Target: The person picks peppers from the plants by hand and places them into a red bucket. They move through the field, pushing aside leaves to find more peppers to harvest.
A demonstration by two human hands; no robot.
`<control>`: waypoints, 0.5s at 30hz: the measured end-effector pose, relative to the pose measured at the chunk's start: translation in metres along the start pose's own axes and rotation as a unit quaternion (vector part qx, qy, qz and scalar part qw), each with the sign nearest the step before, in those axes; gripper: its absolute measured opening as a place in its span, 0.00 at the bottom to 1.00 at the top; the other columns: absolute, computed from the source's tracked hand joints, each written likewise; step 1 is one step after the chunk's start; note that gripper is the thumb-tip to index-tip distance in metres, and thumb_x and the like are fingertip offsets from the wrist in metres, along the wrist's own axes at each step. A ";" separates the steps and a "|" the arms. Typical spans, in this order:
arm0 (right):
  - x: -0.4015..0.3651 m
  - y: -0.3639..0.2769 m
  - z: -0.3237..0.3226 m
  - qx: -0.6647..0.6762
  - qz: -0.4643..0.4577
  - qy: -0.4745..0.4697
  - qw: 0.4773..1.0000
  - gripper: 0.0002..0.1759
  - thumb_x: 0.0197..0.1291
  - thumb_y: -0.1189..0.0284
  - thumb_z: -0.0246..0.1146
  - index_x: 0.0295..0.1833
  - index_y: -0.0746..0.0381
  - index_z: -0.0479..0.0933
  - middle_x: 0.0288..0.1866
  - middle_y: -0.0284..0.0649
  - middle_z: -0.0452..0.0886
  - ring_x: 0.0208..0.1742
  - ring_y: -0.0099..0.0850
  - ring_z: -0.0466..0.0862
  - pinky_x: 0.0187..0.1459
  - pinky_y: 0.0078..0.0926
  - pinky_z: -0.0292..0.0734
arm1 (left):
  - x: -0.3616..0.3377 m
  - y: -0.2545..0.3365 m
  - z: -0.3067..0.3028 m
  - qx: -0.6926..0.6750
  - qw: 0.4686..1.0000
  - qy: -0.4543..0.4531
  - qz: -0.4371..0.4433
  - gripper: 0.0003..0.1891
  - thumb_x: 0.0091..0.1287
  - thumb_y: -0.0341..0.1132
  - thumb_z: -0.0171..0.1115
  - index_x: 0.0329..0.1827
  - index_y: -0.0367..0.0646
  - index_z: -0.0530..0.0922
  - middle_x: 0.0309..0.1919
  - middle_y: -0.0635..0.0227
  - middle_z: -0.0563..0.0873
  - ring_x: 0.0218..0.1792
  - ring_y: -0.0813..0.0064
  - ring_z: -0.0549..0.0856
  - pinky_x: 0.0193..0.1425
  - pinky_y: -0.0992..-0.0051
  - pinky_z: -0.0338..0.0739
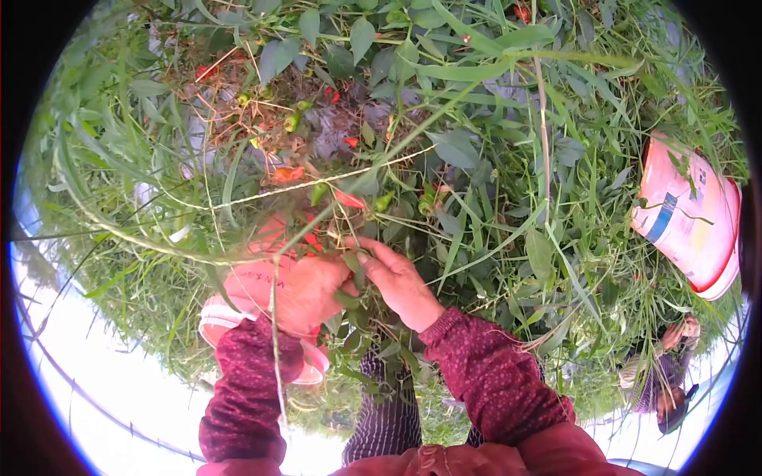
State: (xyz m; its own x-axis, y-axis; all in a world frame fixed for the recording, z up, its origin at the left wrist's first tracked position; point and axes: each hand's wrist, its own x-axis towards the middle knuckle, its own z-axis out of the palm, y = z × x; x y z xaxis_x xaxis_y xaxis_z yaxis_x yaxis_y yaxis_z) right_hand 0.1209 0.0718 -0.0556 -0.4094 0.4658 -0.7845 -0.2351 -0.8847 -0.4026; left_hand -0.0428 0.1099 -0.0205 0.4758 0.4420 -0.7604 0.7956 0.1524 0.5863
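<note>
The near bucket [244,287] stood at the left, partly hidden behind the left sleeve [250,389] and left hand [313,293]. That forearm ran forward across the bucket's right part. The hand was seen from its back, fingers curled in and turned rightward; whether it touched the bucket, or what its fingertips gripped, could not be told.

Just right of the bucket, the hands came together at a leafy sprig [355,270]. The step in hand appeared to be close finger work on this sprig, at the stem rather than out among the loose leaves. The next move seemed to call for a steady pinch and a small, controlled pull or twist, with both wrists kept low.

Forward and right of the bucket, just beyond the fingertips, was a red pepper [349,200], with a green pepper [383,201] to its right. Neither appeared to be held.

Farther right of the bucket, the right hand [401,292] angled forward and leftward, its thumb and forefinger apparently pinching the sprig from the right. The right sleeve [492,373] slanted inward toward it.

Well to the bucket's right, the far bucket [686,214] leaned among the weeds, and behind that a co-worker [659,373] showed near the picture's edge.
</note>
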 end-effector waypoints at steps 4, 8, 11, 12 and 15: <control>0.004 0.007 0.002 0.105 0.066 0.040 0.991 0.14 0.67 0.68 0.56 0.54 0.62 0.76 0.45 0.30 0.81 0.46 0.17 0.76 0.50 0.16 0.71 | -0.004 0.013 0.005 0.010 0.999 0.033 -0.018 0.15 0.50 0.32 0.65 0.42 0.41 0.77 0.32 0.55 0.81 0.31 0.54 0.83 0.33 0.61 0.77; 0.008 0.012 0.000 0.155 0.072 0.050 0.984 0.11 0.66 0.70 0.57 0.49 0.64 0.77 0.40 0.29 0.81 0.39 0.17 0.76 0.43 0.15 0.72 | -0.004 0.012 0.017 -0.195 0.974 0.082 -0.082 0.10 0.54 0.29 0.66 0.37 0.38 0.75 0.29 0.58 0.80 0.27 0.64 0.82 0.31 0.69 0.75; 0.006 0.012 0.000 0.179 0.071 0.076 0.978 0.09 0.64 0.74 0.58 0.47 0.66 0.78 0.38 0.30 0.81 0.38 0.17 0.76 0.41 0.17 0.72 | -0.003 0.020 0.022 -0.169 0.973 0.123 -0.097 0.09 0.54 0.29 0.67 0.35 0.36 0.78 0.29 0.59 0.80 0.26 0.66 0.80 0.31 0.71 0.74; 0.005 0.010 -0.001 0.177 0.072 0.076 0.979 0.09 0.64 0.74 0.58 0.47 0.66 0.78 0.38 0.30 0.81 0.38 0.17 0.76 0.41 0.17 0.72 | -0.004 0.022 0.022 -0.144 0.976 0.154 -0.054 0.08 0.54 0.29 0.67 0.34 0.36 0.79 0.28 0.59 0.80 0.26 0.66 0.80 0.31 0.71 0.74; 0.001 0.009 0.002 0.163 0.092 0.076 0.979 0.09 0.64 0.75 0.58 0.46 0.66 0.78 0.38 0.30 0.81 0.38 0.18 0.77 0.42 0.17 0.72 | -0.014 0.027 0.015 -0.126 0.983 0.112 -0.076 0.07 0.54 0.30 0.67 0.31 0.36 0.80 0.29 0.59 0.80 0.29 0.65 0.81 0.35 0.71 0.76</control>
State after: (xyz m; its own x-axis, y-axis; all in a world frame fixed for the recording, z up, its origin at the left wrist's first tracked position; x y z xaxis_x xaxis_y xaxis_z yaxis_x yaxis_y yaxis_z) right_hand 0.1163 0.0641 -0.0592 -0.3414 0.2686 -0.9007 -0.4485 -0.8887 -0.0950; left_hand -0.0219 0.0942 0.0016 0.2417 0.5774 -0.7799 0.7192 0.4330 0.5434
